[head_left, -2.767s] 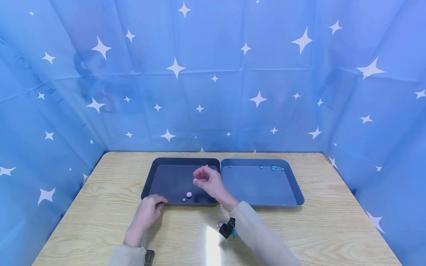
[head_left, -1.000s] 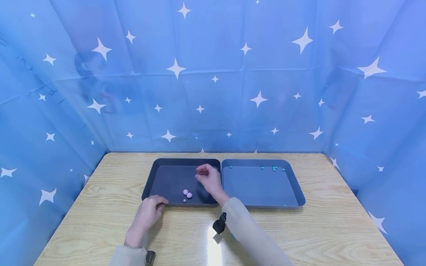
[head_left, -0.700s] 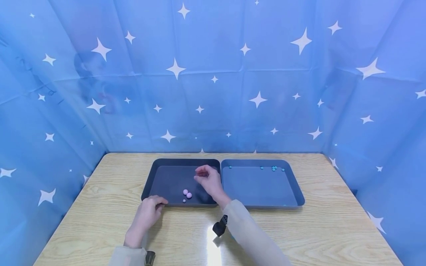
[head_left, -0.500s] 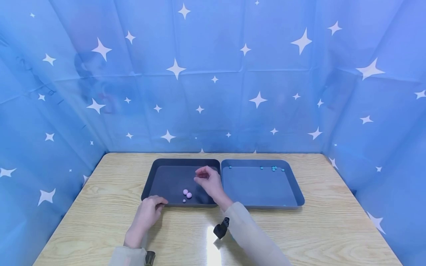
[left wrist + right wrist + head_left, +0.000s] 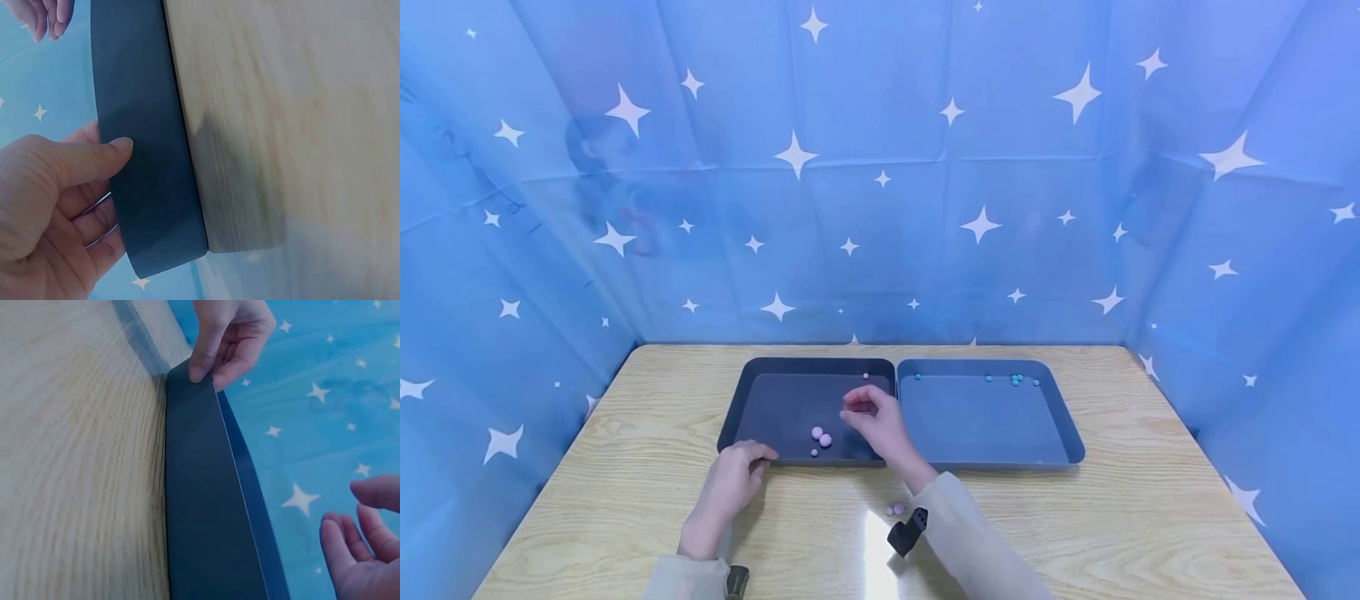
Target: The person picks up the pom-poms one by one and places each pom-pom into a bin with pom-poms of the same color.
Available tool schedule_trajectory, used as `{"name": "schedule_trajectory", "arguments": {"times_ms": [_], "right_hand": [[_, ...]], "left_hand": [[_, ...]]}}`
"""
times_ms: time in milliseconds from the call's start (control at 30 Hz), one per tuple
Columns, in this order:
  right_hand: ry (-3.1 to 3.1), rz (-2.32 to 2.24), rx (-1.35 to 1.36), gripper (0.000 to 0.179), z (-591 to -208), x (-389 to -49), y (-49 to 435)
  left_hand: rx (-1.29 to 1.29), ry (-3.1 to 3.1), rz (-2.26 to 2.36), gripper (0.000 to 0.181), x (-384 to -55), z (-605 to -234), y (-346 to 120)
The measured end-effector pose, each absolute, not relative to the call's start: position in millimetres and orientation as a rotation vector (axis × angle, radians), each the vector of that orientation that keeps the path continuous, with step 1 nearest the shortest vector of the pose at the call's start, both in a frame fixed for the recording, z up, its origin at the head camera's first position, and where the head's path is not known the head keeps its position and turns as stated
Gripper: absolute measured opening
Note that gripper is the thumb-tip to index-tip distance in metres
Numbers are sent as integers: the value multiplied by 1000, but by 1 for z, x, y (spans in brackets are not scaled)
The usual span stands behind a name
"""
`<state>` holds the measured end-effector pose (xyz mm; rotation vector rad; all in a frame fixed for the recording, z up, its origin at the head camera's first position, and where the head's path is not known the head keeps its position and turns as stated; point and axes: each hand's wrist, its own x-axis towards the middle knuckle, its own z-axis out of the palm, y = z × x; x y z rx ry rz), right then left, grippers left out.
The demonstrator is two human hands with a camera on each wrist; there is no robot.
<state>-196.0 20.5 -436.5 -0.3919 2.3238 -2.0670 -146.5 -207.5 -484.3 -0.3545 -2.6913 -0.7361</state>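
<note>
My left hand (image 5: 730,487) grips the near wall of the dark tray (image 5: 790,367) at its left corner. In the left wrist view the thumb (image 5: 115,155) presses on the outer face, with the other fingers behind the wall. Over that tray's right half hovers my right hand (image 5: 880,425), its fingers loosely bent and apart from the thumb, with nothing seen between them. Two larger pink balls (image 5: 825,440) lie side by side near the tray's front, a smaller pink ball (image 5: 814,452) just before them. Another small pink ball (image 5: 866,375) sits by the back wall.
A blue-grey tray (image 5: 985,425) adjoins on the right, with several small teal balls (image 5: 1016,380) along its back. Pink balls (image 5: 898,508) lie on the wooden table (image 5: 625,467) near the right wrist's black camera (image 5: 907,533). A starry blue curtain (image 5: 880,208) stands behind.
The pink ball held earlier by my right hand has been let go and lies beside the other larger one. That hand has since drawn slightly nearer. The left hand stays put.
</note>
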Motion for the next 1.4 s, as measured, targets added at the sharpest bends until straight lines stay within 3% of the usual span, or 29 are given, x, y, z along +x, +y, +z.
{"name": "schedule_trajectory", "arguments": {"times_ms": [333,767,1000,1400], "right_hand": [[2266,-2102,-417,21,-458,-195,31],[2268,-1991,-434,19,-428,-168,43],[2270,-1953,-452,21,-452,-170,51],[2278,-1895,-476,19,-460,-157,66]], "left_hand": [[-351,-2695,-741,22,-147,-486,-209],[-362,-2683,-745,23,-147,-485,-208],[-374,-2680,-750,24,-145,-483,-207],[-375,-2670,-740,24,-146,-484,-207]]}}
